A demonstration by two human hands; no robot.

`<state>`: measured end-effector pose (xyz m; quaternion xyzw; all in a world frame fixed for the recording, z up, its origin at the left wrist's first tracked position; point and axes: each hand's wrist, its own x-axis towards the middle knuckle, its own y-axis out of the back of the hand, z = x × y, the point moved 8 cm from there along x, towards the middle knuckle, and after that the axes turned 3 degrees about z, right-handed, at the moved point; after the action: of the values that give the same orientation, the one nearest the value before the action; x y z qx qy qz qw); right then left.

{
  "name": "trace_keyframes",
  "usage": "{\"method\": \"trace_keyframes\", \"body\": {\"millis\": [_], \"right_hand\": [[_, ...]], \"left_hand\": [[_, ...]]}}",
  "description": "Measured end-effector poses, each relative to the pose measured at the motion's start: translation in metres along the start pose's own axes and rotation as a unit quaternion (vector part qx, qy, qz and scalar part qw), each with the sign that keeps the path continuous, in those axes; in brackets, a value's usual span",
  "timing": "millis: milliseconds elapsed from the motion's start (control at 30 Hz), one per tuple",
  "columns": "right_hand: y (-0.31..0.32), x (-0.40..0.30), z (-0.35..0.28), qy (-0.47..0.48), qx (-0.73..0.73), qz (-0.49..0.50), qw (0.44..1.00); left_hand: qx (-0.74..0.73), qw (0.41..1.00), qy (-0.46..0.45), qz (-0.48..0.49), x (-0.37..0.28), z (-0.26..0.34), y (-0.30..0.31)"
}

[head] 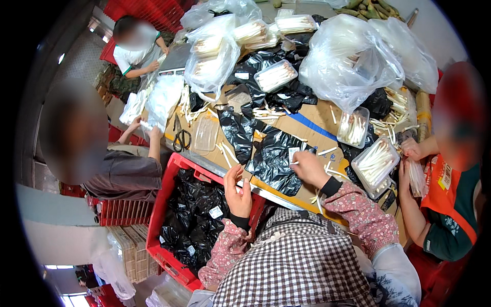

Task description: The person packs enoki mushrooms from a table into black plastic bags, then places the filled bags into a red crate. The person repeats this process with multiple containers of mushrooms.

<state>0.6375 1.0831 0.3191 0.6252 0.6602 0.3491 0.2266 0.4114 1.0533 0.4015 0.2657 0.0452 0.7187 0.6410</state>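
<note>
My right hand (310, 168) is over a black plastic bag (274, 163) that lies flat on the cardboard-covered table (282, 124). A small white thing shows at its fingertips by the bag's white label; whether it is gripped I cannot tell. Raised at the table's front edge, my left hand (238, 192) has its fingers apart and seems to hold nothing. A second black bag (234, 132) lies just beyond, with loose pale stalks (268, 114) behind it. An empty clear plastic tray (205, 133) and black-handled scissors (182, 140) are to the left.
A red crate (153, 230) of labelled black bags stands at my left. Trays of pale stalks (375, 163) and a large clear bag (345, 57) are at the right and back. A co-worker's hands (410, 153) are close on the right; other people work at the left.
</note>
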Motion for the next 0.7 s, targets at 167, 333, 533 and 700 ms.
{"method": "trace_keyframes", "body": {"millis": [167,333,533,700], "right_hand": [[-0.061,-0.02,0.003,0.115,-0.126,-0.128,0.977],[-0.007,0.001,0.019,-0.047,0.044,0.017,0.998],[0.046,-0.012,-0.084,0.055,0.38,-0.273,0.882],[0.103,-0.002,-0.064,-0.042,0.459,-0.187,0.867]], "left_hand": [[-0.045,0.999,0.018,-0.02,-0.005,0.002,-0.013],[-0.032,0.997,0.009,-0.062,-0.006,0.011,-0.021],[0.004,0.966,-0.158,-0.206,-0.002,0.089,-0.048],[-0.028,0.904,0.035,-0.426,-0.027,0.021,-0.086]]}}
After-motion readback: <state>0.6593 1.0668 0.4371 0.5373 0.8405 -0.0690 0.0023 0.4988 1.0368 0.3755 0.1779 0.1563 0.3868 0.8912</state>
